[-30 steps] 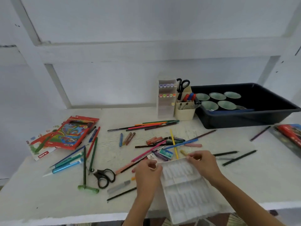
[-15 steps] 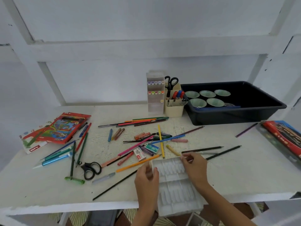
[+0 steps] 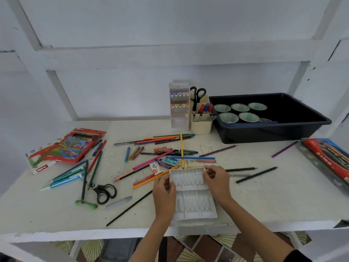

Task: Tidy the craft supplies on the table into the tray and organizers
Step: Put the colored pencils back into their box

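Insert, white moulded plastic with ribbed slots, lies at the near edge of the desk, its long side running away from the person. The left hand grasps its left rim near the far end, fingers curled over the edge. The right hand grasps the far right corner, its fingers pinching the rim there.

Just beyond the insert lie a teal staples box and a small white box, among loose pencils and pens that cross one another. A yellow pencil points straight away from the person, its near end close to the insert's far rim. An orange pencil runs up to the left hand.

Left of the hands, black scissors lie near a green tool and a bunch of teal pens. Farther left is a red pencil box. Right of the hands lie two black pencils, near each other but not touching.

At the back, a clear organizer with rows of markers stands just beside a cream holder that has a second pair of scissors and markers upright in it. To the right of the holder, the black tray holds five green cups. A red and blue box lies at the desk's right edge.
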